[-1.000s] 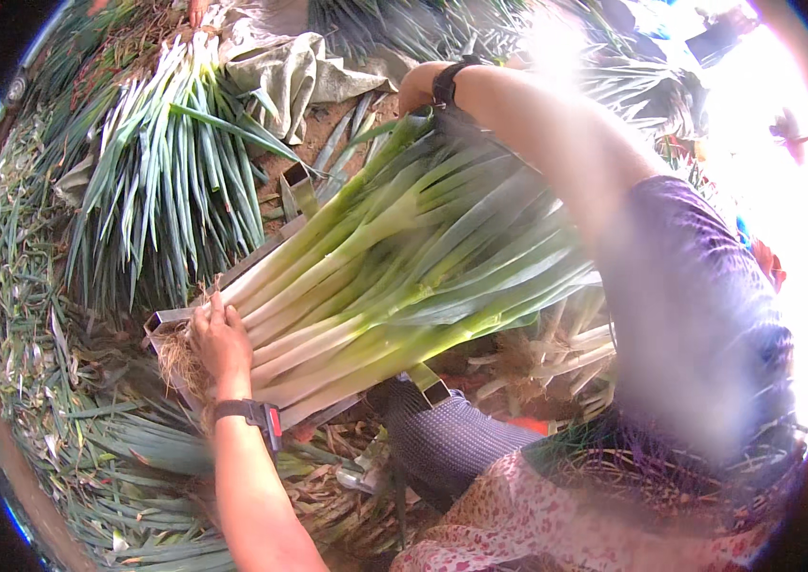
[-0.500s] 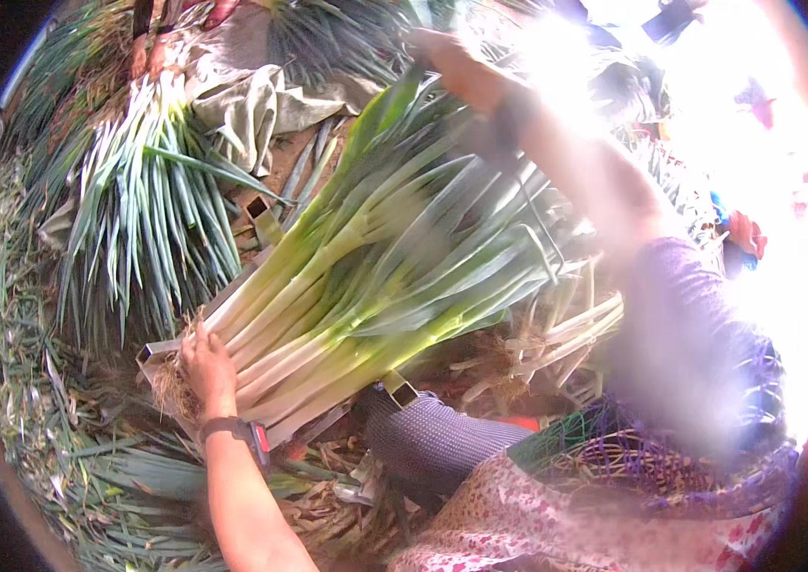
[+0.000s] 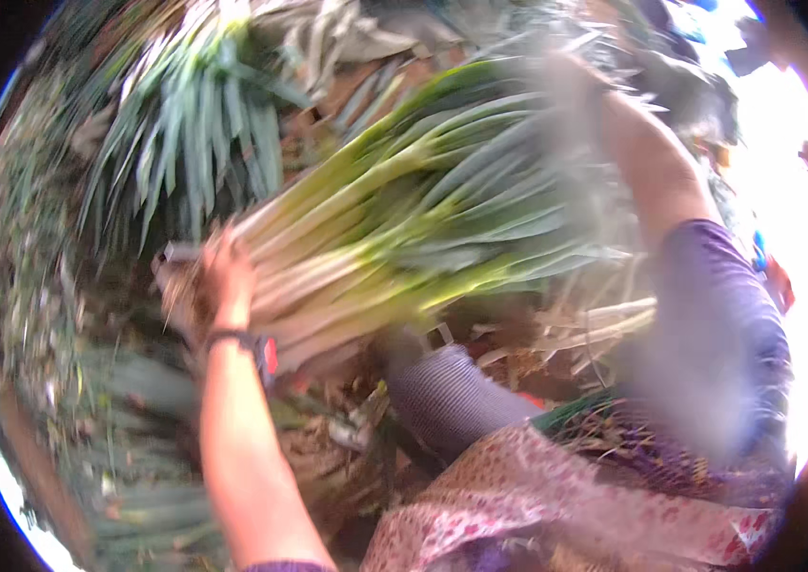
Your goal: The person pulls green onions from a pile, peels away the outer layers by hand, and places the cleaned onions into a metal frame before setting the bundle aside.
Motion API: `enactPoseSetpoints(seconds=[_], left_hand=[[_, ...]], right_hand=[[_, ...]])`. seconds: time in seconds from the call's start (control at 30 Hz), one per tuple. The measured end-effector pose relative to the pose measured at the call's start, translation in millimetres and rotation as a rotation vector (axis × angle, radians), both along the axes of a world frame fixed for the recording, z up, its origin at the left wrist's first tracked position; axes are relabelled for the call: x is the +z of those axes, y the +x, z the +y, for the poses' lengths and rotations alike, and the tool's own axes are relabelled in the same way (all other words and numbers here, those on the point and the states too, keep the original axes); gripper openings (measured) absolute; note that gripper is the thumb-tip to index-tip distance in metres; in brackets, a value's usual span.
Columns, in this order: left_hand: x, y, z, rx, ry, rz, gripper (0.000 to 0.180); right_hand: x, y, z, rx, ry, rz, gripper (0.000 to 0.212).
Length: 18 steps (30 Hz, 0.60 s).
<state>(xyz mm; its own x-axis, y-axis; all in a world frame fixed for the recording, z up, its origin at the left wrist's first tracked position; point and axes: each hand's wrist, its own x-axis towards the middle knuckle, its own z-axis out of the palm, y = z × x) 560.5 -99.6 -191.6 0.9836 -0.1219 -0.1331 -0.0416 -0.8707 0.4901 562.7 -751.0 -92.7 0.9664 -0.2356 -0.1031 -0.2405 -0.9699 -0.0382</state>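
Note:
A thick bundle of large green onions (image 3: 356, 238) lies slantwise before me, white root ends at the left and leaves fanning to the upper right. My left hand (image 3: 230, 272) is closed over the white stalks just above the roots, a dark band with a red edge on its wrist. My right hand (image 3: 571, 86) reaches over the far leaf ends; motion and glare smear its fingers, so its grip cannot be made out. Beneath the bundle, square metal tube ends of a frame (image 3: 180, 252) show at the left and near my knee.
Another bunch of green onions (image 3: 204, 124) lies at the far left beside a crumpled cloth (image 3: 328, 38). Loose leaves and scraps (image 3: 137, 391) cover the ground at left. Pale loose stalks (image 3: 604, 324) lie right of my knee (image 3: 452, 391). A floral apron (image 3: 518, 477) covers my lap.
The view has shifted, so the bundle sits higher in the picture. My right hand has moved right and nearer over the leaves. My left hand stays at the root end.

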Motion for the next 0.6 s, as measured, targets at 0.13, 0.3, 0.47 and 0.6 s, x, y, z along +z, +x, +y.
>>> enactPoseSetpoints(seconds=[0.13,0.3,0.47,0.6], left_hand=[[-6,-2,82,0.074,-0.031,-0.250,0.040],[50,-101,60,0.182,-0.284,-0.277,0.039],[39,-295,78,0.136,-0.240,-0.371,0.033],[32,-448,102,0.241,-0.145,-0.234,0.022]], right_hand=[[9,16,34,0.224,-0.099,-0.184,0.025],[76,-38,-53,0.455,-0.309,-0.419,0.042],[135,-79,-109,0.588,-0.201,-0.660,0.044],[72,-129,90,0.157,0.921,-0.617,0.039]])
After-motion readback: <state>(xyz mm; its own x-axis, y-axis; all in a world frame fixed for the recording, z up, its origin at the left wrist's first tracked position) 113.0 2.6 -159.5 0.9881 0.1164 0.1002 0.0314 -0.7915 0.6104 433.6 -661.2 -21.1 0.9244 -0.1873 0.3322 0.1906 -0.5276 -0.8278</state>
